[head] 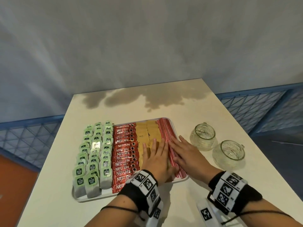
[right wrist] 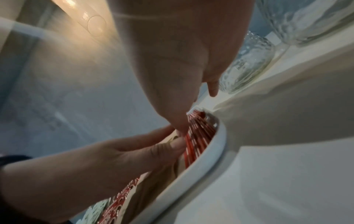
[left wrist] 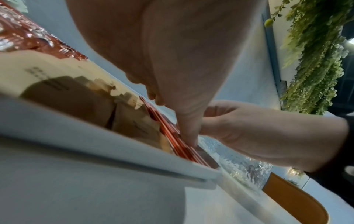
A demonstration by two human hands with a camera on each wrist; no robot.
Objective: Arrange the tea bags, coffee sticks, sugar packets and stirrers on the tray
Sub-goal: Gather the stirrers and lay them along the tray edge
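A white tray [head: 91, 199] on the table holds green tea bags [head: 95, 153] in rows at the left, red Nescafe coffee sticks [head: 125, 154] beside them, brown sugar packets [head: 147, 135], and red-and-white stirrers [head: 165, 130] along the right side. My left hand [head: 155, 154] lies flat with straight fingers on the sugar packets. My right hand [head: 182, 151] lies flat on the stirrers [right wrist: 199, 136], fingers straight and pointing up-left. In the left wrist view the left hand [left wrist: 172, 75] touches the stirrers [left wrist: 172, 136] beside the sugar packets [left wrist: 76, 94].
Two empty ribbed glass cups [head: 203, 136] [head: 228, 154] stand on the table right of the tray. The table's edges [head: 49, 161] drop off at left and right, with blue railing [head: 255, 108] beyond. A grey wall stands behind.
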